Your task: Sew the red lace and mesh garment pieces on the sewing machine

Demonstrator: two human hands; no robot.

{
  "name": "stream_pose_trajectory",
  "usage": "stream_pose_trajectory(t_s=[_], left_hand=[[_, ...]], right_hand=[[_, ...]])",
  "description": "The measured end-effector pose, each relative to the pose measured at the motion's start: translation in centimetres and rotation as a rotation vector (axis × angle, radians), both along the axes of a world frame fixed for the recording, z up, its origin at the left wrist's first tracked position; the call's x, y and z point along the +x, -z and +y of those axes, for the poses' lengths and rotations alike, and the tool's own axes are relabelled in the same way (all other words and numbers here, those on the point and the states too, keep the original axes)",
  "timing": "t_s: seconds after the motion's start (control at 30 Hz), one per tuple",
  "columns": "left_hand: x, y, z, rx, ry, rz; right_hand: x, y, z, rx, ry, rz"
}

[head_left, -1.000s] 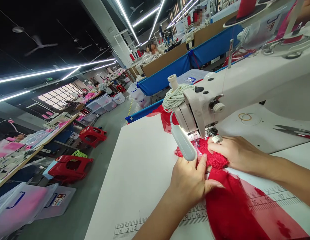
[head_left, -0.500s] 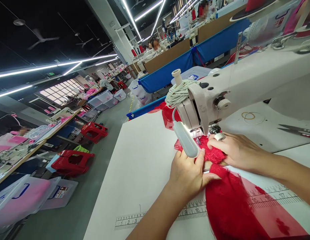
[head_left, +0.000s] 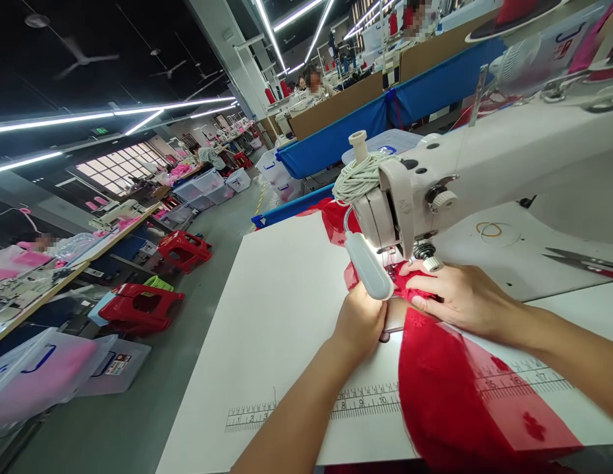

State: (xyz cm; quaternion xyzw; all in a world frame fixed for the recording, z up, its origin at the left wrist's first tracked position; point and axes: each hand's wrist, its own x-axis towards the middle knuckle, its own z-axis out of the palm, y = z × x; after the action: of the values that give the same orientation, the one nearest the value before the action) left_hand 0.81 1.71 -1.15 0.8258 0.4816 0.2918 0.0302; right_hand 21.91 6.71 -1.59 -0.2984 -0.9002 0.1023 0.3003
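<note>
Red lace fabric runs from under the needle area of a white sewing machine down over the table's front, part of it sheer. My right hand is closed on the bunched fabric just right of the presser foot, fingers bent over it. My left hand is closed at the fabric's left edge, close to the needle. A grey lamp head covers its fingertips. Between my hands, a bit of the machine bed shows.
Scissors and a loose ring of thread lie on the machine bed at right. A printed ruler crosses the white table. Red stools and plastic bins stand left; other people sit at machines beyond.
My left hand has drawn its thumb in and curled closed. My right hand's fingers have spread further over the bunched lace, now flatter and nearer the needle. The view has shifted slightly.
</note>
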Motion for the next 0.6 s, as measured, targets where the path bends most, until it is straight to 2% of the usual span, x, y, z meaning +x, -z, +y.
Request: stream_pose_trajectory(t_s=[0.13,0.37,0.47,0.6], left_hand=[[0.2,0.0,0.3,-0.003,0.036,-0.157],[0.6,-0.1,0.0,-0.136,-0.040,-0.182],[0.3,-0.3,0.1,-0.107,-0.035,-0.160],[0.4,-0.7,0.4,-0.043,0.050,0.002]], right_hand=[[-0.3,0.5,-0.1,-0.027,0.061,0.064],[0.5,0.4,0.3,0.073,0.075,0.048],[0.9,0.0,0.2,0.156,0.084,0.027],[0.5,-0.2,-0.4,0.189,0.030,0.000]])
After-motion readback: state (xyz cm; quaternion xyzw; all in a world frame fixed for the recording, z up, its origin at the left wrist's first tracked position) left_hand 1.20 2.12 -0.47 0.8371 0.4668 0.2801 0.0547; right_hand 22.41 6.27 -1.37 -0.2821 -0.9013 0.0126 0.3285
